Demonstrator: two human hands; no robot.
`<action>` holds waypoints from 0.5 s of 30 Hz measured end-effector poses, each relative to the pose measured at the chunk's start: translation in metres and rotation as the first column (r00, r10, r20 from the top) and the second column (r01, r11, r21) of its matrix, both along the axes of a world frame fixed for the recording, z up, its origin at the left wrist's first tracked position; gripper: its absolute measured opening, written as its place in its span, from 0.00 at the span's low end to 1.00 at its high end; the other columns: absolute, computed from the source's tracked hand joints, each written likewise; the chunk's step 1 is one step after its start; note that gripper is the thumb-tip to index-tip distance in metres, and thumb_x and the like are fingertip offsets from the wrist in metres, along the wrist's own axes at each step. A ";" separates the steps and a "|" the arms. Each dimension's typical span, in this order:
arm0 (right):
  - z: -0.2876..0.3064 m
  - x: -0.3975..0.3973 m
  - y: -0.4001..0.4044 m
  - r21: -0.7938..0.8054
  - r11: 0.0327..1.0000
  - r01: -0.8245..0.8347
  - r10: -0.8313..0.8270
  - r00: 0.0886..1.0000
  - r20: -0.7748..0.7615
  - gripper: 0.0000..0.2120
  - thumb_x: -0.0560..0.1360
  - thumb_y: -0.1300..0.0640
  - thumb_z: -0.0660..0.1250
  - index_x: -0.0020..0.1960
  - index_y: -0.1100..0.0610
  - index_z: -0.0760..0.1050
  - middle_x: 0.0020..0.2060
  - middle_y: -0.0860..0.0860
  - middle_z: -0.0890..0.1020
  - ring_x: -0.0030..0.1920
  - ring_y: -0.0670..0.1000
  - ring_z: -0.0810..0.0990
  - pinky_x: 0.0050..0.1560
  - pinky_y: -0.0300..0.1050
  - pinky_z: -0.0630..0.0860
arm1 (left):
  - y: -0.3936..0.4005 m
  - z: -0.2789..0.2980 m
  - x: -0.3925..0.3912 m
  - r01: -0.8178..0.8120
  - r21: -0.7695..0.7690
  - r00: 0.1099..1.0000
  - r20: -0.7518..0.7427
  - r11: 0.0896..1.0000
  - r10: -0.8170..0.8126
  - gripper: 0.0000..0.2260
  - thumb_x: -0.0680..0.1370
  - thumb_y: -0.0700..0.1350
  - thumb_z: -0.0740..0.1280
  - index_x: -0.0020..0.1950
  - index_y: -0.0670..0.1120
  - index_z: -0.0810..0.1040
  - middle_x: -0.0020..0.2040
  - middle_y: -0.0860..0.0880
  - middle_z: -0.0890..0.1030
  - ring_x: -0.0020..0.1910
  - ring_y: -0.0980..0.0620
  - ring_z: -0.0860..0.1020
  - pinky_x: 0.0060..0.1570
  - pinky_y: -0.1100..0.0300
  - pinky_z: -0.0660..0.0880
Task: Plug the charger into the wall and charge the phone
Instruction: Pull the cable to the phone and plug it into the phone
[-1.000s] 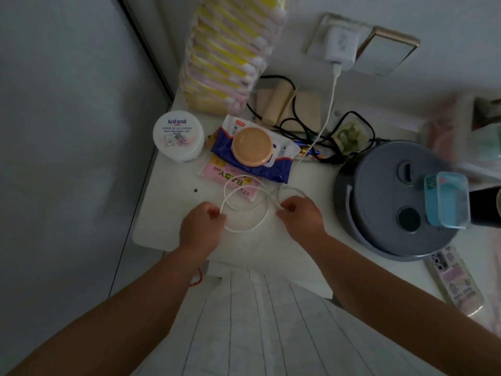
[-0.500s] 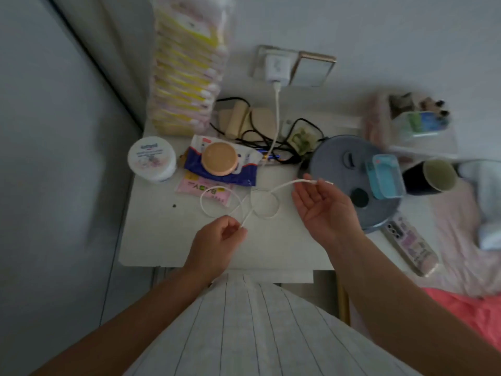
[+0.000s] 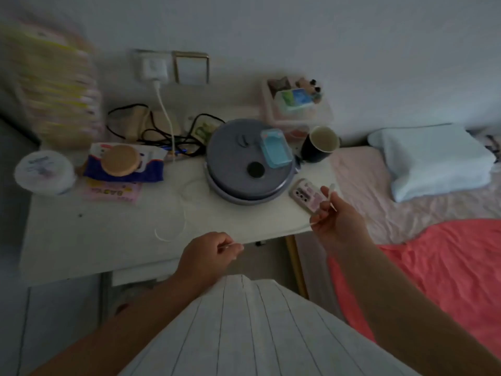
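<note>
The white charger (image 3: 155, 68) sits plugged into the wall socket. Its thin white cable (image 3: 164, 109) drops to the bench (image 3: 81, 240), loops loosely on the surface left of both hands, then runs off the front edge. The left hand (image 3: 208, 256) is closed on the cable, fingers (image 3: 233, 249) pinching it just past the bench's front edge. The right hand (image 3: 339, 221) grips the cable's end over the bench's right corner, the small plug tip standing up above its fingers (image 3: 326, 194). The phone (image 3: 305, 195) lies flat in a patterned case on the bench corner, just left of the right hand; whether they touch cannot be told.

Beyond the phone stands a round grey appliance (image 3: 244, 161) with a smooth lid, a dark cup (image 3: 320, 143) behind it. The bench surface between the cable loop and the front edge is bare. Right of the right hand, a pink-sheeted bed (image 3: 406, 213) adjoins the bench, with a folded pale pillow (image 3: 433, 158) and a coral blanket (image 3: 447, 267).
</note>
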State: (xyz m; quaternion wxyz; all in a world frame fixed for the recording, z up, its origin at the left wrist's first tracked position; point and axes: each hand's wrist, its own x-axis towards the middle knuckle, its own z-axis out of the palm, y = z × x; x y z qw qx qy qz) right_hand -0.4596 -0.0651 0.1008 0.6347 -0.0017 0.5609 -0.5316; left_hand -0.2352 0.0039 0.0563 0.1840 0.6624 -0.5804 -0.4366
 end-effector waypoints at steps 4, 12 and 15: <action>-0.004 -0.095 0.038 0.045 0.998 0.034 -0.030 0.996 -0.090 0.09 0.78 0.57 0.57 0.43 0.57 0.74 0.19 0.47 0.69 0.18 0.43 0.64 0.23 0.34 0.64 | 0.016 -0.009 -0.075 0.065 -0.023 0.993 0.098 0.998 -0.062 0.09 0.74 0.51 0.66 0.43 0.46 0.80 0.38 0.48 0.79 0.37 0.51 0.76 0.34 0.62 0.67; -0.015 -0.249 0.092 0.066 0.994 0.086 -0.075 0.986 -0.152 0.06 0.75 0.61 0.59 0.41 0.57 0.73 0.18 0.47 0.70 0.17 0.44 0.64 0.20 0.32 0.63 | 0.049 -0.022 -0.180 0.060 -0.051 0.954 0.298 0.997 -0.042 0.07 0.73 0.47 0.67 0.39 0.45 0.81 0.38 0.45 0.82 0.38 0.46 0.78 0.39 0.57 0.71; -0.022 -0.274 0.092 0.093 0.994 0.048 -0.032 0.986 -0.166 0.06 0.75 0.60 0.59 0.41 0.57 0.74 0.19 0.47 0.70 0.18 0.44 0.64 0.22 0.36 0.63 | 0.053 -0.025 -0.205 0.069 -0.032 0.947 0.315 0.997 -0.056 0.07 0.72 0.47 0.68 0.38 0.44 0.81 0.38 0.43 0.82 0.41 0.43 0.79 0.41 0.56 0.72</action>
